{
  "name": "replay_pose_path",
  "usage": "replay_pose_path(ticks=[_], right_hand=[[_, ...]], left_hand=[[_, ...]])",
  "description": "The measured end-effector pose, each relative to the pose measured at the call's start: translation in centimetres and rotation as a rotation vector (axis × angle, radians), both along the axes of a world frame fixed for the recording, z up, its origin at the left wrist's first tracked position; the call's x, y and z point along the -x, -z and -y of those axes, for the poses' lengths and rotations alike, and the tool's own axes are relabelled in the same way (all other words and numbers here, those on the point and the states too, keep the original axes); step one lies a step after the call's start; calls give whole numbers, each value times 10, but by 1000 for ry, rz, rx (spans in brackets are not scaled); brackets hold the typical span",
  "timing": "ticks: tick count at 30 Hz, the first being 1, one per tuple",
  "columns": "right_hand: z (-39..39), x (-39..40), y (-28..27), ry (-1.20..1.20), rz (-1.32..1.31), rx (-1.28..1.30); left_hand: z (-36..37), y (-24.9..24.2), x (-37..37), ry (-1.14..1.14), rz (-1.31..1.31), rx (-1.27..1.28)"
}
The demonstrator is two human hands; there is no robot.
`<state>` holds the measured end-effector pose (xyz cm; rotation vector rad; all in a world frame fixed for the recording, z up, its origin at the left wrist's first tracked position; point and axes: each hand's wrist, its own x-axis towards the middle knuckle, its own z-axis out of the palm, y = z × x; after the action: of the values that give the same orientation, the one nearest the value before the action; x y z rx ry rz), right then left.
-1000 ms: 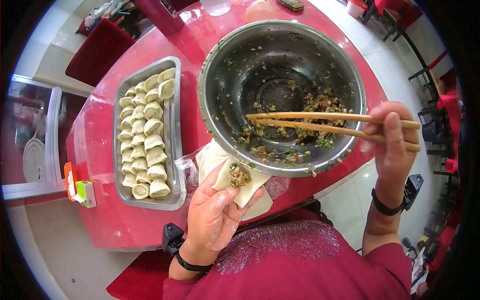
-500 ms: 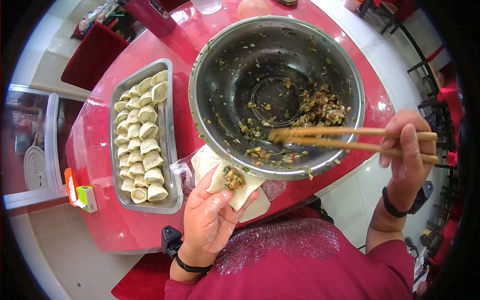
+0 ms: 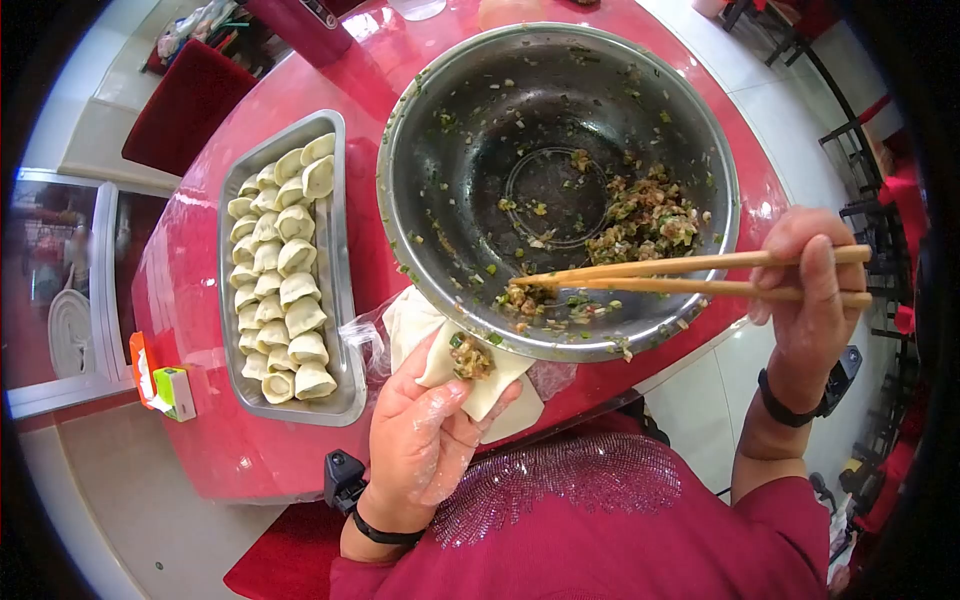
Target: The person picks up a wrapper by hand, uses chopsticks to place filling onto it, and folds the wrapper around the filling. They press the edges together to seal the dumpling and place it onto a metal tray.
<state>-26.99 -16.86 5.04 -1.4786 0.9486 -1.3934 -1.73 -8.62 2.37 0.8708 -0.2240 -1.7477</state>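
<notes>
My left hand (image 3: 428,435), dusted with flour, holds a dough wrapper (image 3: 492,392) with a dab of meat filling (image 3: 470,357) on it, just below the bowl's near rim. Closed around a pair of wooden chopsticks (image 3: 690,264) is my right hand (image 3: 812,275), right of the bowl. The chopstick tips touch a small clump of filling at the near side inside the large metal bowl (image 3: 470,110). A bigger heap of chopped filling (image 3: 645,220) lies against the bowl's right side. More wrappers (image 3: 412,318) are stacked under my left hand, partly hidden.
A metal tray (image 3: 345,300) with rows of folded dumplings (image 3: 297,257) stands left of the bowl on the red table (image 3: 200,270). An orange-and-green box (image 3: 172,392) is at the left edge. A dark red canister (image 3: 300,28) stands at the back.
The chopstick tips have moved down and left within the bowl, onto the small clump of filling. The bowl has shifted slightly. My left hand stays nearly still with the filled wrapper.
</notes>
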Motion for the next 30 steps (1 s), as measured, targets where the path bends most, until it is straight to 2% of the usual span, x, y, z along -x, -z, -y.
replay_pose_path(ticks=[3, 5, 9, 10, 13, 19, 22, 24, 27, 30], right_hand=[[5, -1, 2, 39, 33, 35], [6, -4, 10, 80, -124, 34], [3, 12, -4, 23, -52, 83], [0, 18, -8, 92, -100, 64], [-4, 12, -8, 46, -166, 2], [-7, 8, 2, -1, -16, -82], [-11, 10, -1, 36, -20, -94], [-12, 10, -10, 180, -120, -14], [-12, 11, -23, 139, -213, -27], [-15, -3, -22, 199, -164, -89]], left_hand=[[1, 0, 1, 3, 17, -4], [1, -1, 2, 2, 22, -5], [0, -2, 2, -5, 27, -19], [1, -2, 2, -1, 17, -21], [2, -2, 1, 10, 32, -19], [-1, -2, 0, -3, 19, -25], [0, -1, 1, 5, 13, -23], [1, -1, 1, 13, 15, -25], [1, -2, 2, 22, 21, -27], [1, -3, 3, 21, 27, -23]])
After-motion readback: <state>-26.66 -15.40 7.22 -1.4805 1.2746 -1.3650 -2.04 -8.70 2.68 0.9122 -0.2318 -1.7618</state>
